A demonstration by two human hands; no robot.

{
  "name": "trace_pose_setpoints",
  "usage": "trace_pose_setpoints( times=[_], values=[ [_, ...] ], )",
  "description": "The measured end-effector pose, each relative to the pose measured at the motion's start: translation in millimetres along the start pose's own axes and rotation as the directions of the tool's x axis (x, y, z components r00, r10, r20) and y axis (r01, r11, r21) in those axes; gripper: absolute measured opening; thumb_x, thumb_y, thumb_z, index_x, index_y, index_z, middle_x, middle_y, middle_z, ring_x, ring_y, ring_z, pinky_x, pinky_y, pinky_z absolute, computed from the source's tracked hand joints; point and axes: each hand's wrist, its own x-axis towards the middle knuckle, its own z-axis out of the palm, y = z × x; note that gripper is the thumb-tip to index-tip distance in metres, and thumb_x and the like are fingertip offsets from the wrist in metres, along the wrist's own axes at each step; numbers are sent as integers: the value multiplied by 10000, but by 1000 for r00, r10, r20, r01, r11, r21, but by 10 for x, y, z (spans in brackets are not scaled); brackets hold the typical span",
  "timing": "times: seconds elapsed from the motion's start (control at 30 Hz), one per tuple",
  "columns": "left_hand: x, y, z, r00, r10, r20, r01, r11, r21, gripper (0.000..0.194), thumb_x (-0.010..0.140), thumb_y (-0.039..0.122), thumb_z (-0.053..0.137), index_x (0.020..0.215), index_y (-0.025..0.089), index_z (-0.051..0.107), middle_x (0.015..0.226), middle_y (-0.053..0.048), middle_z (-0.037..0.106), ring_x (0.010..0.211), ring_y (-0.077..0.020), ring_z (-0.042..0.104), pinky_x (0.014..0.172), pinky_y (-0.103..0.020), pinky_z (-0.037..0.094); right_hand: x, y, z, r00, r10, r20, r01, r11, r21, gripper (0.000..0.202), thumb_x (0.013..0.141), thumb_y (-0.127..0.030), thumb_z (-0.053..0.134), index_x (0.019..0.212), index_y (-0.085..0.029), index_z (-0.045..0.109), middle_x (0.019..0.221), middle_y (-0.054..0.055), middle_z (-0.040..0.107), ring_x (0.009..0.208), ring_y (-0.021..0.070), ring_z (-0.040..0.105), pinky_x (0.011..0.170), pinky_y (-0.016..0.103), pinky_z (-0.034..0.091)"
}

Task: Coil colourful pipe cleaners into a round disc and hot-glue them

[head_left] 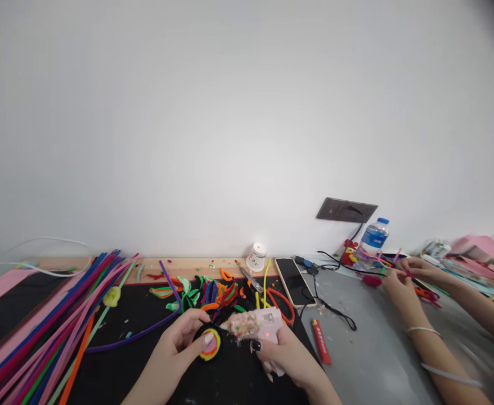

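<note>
In my left hand [178, 344], thumb and fingers close on a round coil of pipe cleaner [213, 350], black around the outside with yellow, orange and pink rings within. My right hand [291, 353] is wrapped around a pale pink hot glue gun [268, 319] with a small red light lit on its side. Its nozzle points left at the coil's upper edge; whether they touch I cannot tell. Specks of many colours cover the gun's front part. Just beyond both hands lies a heap of bent pipe cleaner pieces [219, 292] on the black mat [146, 365].
Long pipe cleaners [61, 332] lie bundled at left. Behind the heap are scissors [251, 278] and an upturned paper cup [257, 257]. A phone [294, 282], black cables [335, 312] and a red box [322, 342] lie rightward. A co-worker's hands [407, 275] work near a bottle [372, 239].
</note>
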Motion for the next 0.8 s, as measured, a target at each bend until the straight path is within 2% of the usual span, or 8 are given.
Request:
trace_pose_setpoints(
  times=[0.23, 0.43, 0.67, 0.8],
  values=[
    [-6, 1, 6, 998, 1, -59, -2, 1000, -8, 192, 680, 312, 718, 818, 230, 611, 621, 56, 573, 575, -123, 492, 530, -199, 386, 15, 13, -17, 1000, 13, -23, -12, 1000, 18, 521, 615, -379, 704, 1025, -121, 512, 446, -101, 464, 351, 46, 356, 350, 160, 316],
    [8, 10, -22, 998, -22, -64, 21, 1000, -6, 205, 682, 341, 713, 825, 232, 615, 624, 53, 591, 470, -83, 421, 397, -169, 272, -17, -32, -6, 1000, 12, -19, -12, 1000, -4, 528, 627, -408, 701, 1034, -117, 530, 456, -97, 462, 352, 41, 349, 355, 159, 305],
    [36, 4, -48, 998, -30, -50, 29, 999, -34, 231, 675, 361, 716, 834, 229, 612, 651, 44, 603, 467, -77, 402, 378, -161, 242, -20, -45, 1, 1000, 24, 9, -24, 1000, -20, 521, 649, -394, 694, 1055, -115, 528, 438, -101, 469, 333, 35, 329, 350, 153, 311],
    [42, -1, -43, 997, -34, -70, 32, 999, -27, 261, 664, 380, 718, 834, 221, 599, 637, 45, 593, 456, -74, 376, 381, -159, 243, -19, -22, -6, 1000, 24, -12, -24, 1000, 5, 512, 647, -381, 694, 1047, -119, 512, 444, -105, 468, 339, 36, 341, 348, 150, 319]
  ],
)
